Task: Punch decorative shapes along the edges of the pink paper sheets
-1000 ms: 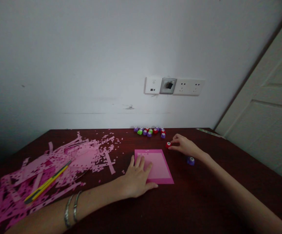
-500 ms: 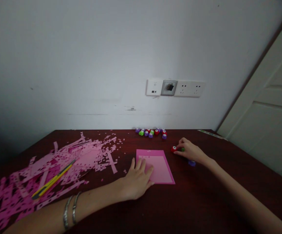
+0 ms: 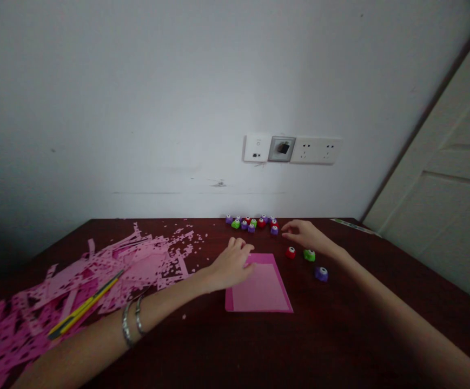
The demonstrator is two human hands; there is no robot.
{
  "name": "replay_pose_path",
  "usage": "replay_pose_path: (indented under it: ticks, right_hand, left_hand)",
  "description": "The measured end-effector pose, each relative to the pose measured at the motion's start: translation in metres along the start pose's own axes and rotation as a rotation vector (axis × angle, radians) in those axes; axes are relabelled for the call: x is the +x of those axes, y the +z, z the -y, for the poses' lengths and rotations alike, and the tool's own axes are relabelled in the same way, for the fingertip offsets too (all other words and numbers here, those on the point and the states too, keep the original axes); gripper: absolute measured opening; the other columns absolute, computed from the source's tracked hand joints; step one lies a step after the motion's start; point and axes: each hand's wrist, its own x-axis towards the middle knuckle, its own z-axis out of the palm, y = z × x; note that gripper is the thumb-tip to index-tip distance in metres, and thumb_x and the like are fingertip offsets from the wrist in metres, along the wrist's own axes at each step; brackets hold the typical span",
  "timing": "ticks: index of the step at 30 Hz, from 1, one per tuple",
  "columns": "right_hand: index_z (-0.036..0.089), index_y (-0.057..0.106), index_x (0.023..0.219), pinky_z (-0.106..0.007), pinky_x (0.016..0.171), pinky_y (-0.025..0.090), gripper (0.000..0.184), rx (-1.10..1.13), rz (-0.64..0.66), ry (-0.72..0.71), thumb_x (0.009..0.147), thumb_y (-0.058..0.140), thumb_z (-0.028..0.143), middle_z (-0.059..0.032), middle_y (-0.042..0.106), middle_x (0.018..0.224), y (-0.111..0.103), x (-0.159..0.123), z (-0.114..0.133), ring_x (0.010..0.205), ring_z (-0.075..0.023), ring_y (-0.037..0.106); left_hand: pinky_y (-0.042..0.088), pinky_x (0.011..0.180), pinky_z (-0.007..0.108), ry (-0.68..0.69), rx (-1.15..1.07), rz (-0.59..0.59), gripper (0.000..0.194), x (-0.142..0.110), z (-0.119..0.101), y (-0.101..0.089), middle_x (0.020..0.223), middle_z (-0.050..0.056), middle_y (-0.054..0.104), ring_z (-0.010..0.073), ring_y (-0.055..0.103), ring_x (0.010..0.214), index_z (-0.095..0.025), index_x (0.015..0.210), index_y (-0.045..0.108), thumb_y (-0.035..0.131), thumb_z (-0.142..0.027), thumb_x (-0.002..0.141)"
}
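Note:
Over the upper left part of a pink paper sheet [image 3: 263,286], which lies on a darker pink sheet [image 3: 229,300], hovers my left hand [image 3: 230,265]. Its fingers are bent, with the thumb apart and nothing visible between them. My right hand [image 3: 305,236] reaches left with parted fingers and holds nothing. Its fingertips are close to a purple craft punch [image 3: 274,230] at the edge of a cluster of small punches. Below that hand stand a red punch [image 3: 290,252], a green punch [image 3: 309,255] and a purple punch [image 3: 321,274], each with a white top.
Several red, green and purple punches [image 3: 244,225] stand near the wall. Punched pink paper strips [image 3: 137,267] and tiny cutouts heap up at left, with a yellow utility knife [image 3: 86,306] on top. A thin printed strip [image 3: 354,226] lies back right. Sockets [image 3: 316,150] are on the wall.
My right hand let go of the red punch beside the green one and moved up left toward the cluster. My left hand lifted from flat on the sheet and shifted upward, its fingers curling.

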Motion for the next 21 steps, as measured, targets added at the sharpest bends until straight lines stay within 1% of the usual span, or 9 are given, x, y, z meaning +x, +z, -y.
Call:
replay_pose_path:
  ticks: [3,5,7,10,14,17,21]
  right_hand:
    - [0.014,0.069,0.082,-0.022,0.054,0.037,0.030,0.019,0.014,0.070,0.079,0.049,0.035,-0.0044,0.064,0.063,0.007,0.024,0.007,0.056,-0.0136,0.055]
    - [0.011,0.070,0.079,-0.021,0.051,0.036,0.030,-0.007,0.019,0.107,0.078,0.050,0.034,-0.0040,0.062,0.055,0.015,0.041,0.011,0.051,-0.0127,0.053]
    - [0.010,0.070,0.079,-0.020,0.052,0.036,0.026,-0.051,0.023,0.140,0.077,0.053,0.030,-0.0044,0.062,0.053,0.023,0.056,0.015,0.052,-0.0127,0.055]
    - [0.010,0.070,0.073,-0.020,0.052,0.037,0.025,-0.116,0.040,0.180,0.078,0.054,0.028,-0.0072,0.065,0.056,0.036,0.074,0.017,0.054,-0.0131,0.057]
    - [0.008,0.068,0.066,-0.021,0.054,0.038,0.026,-0.163,0.036,0.223,0.077,0.056,0.028,-0.0118,0.066,0.060,0.050,0.086,0.014,0.058,-0.0157,0.060]
    - [0.007,0.067,0.072,-0.022,0.057,0.040,0.027,-0.197,0.026,0.252,0.079,0.055,0.030,-0.0138,0.067,0.064,0.058,0.091,0.011,0.064,-0.0178,0.062]
    - [0.006,0.065,0.089,-0.023,0.062,0.042,0.030,-0.236,0.013,0.275,0.080,0.054,0.033,-0.0176,0.068,0.081,0.065,0.096,0.010,0.078,-0.0210,0.063]
  left_hand:
    - [0.040,0.086,0.033,-0.052,-0.129,-0.126,0.028,0.029,0.020,0.003,0.097,0.009,0.058,0.0213,0.049,0.097,-0.011,0.098,0.061,0.045,-0.023,0.079]
    - [0.043,0.079,0.029,-0.109,-0.237,-0.143,0.022,0.044,0.031,0.008,0.087,0.007,0.062,0.0180,0.054,0.085,-0.011,0.087,0.064,0.046,-0.017,0.075]
    - [0.044,0.072,0.026,-0.180,-0.330,-0.153,0.022,0.056,0.041,0.014,0.080,0.005,0.064,0.0155,0.057,0.074,-0.012,0.083,0.065,0.047,-0.014,0.073]
    - [0.044,0.068,0.024,-0.250,-0.416,-0.172,0.022,0.067,0.054,0.023,0.075,0.005,0.065,0.0148,0.059,0.071,-0.012,0.081,0.066,0.048,-0.011,0.070]
    - [0.045,0.066,0.023,-0.317,-0.503,-0.139,0.023,0.075,0.062,0.030,0.068,0.004,0.066,0.0142,0.060,0.067,-0.010,0.079,0.067,0.046,-0.008,0.067]
    - [0.046,0.068,0.023,-0.355,-0.543,-0.120,0.024,0.077,0.063,0.033,0.067,0.004,0.066,0.0139,0.061,0.067,-0.010,0.078,0.067,0.046,-0.006,0.066]
    - [0.046,0.069,0.023,-0.341,-0.571,-0.128,0.024,0.077,0.067,0.038,0.069,0.004,0.066,0.0142,0.062,0.070,-0.011,0.077,0.068,0.046,-0.007,0.067]
